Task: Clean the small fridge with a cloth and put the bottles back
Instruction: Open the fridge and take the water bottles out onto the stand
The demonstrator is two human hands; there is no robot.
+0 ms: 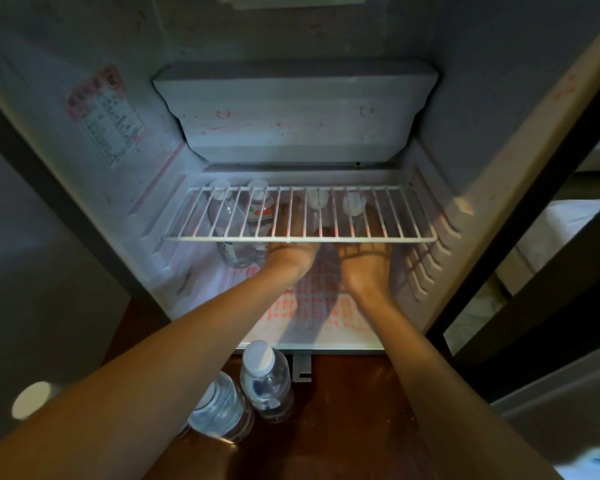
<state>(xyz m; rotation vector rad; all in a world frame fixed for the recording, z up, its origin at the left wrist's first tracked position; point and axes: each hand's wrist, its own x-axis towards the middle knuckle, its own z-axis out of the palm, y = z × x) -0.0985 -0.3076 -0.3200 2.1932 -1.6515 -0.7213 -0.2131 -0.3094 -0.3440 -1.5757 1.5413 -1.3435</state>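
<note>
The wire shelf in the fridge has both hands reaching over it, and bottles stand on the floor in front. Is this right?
Not quite. In the head view the left hand and the right hand reach under the wire shelf, not over it. The bottles do stand in front.

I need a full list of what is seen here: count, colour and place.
fridge: one, white inside, reddish stains, open
wire shelf: one, white, across the fridge interior
bottles inside: four, clear, white caps, under the shelf
bottles outside: two, clear, white caps, on brown surface before the fridge
white round top: one, lower left; perhaps another bottle
sticker: one, white and pink, left inner wall
left hand: one, under the shelf, grip unclear
right hand: one, under the shelf, grip unclear
</note>
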